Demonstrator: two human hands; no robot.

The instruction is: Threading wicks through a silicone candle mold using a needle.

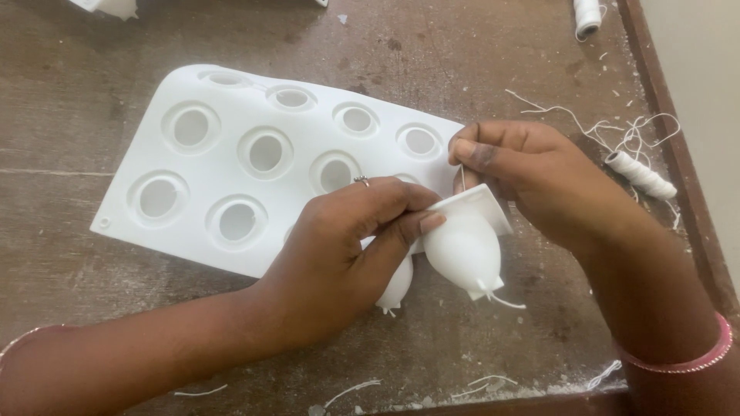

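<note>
I'm seeing a white silicone mould tray [193, 177] lying on the brown tabletop [69, 85], a thread spool [641, 175] off to the right. My left hand [339, 254] is pinching the tray's lifted corner, egg-shaped cup [462, 250] bulging underneath. My right hand [532, 173] is closing its fingertips on a thin wick [462, 179] there.

Soft, even daylight fills the view, bright enough to show grain and dust on the worn brown wooden desk [92, 92]. The white flexible mould sheet with oval cavities [193, 85] is near overexposed, its surface detail washed out. Shadows are faint and diffuse, pooling beneath the sheet's lower edge. Focus is fairly sharp centrally; the corners look slightly soft.
</note>
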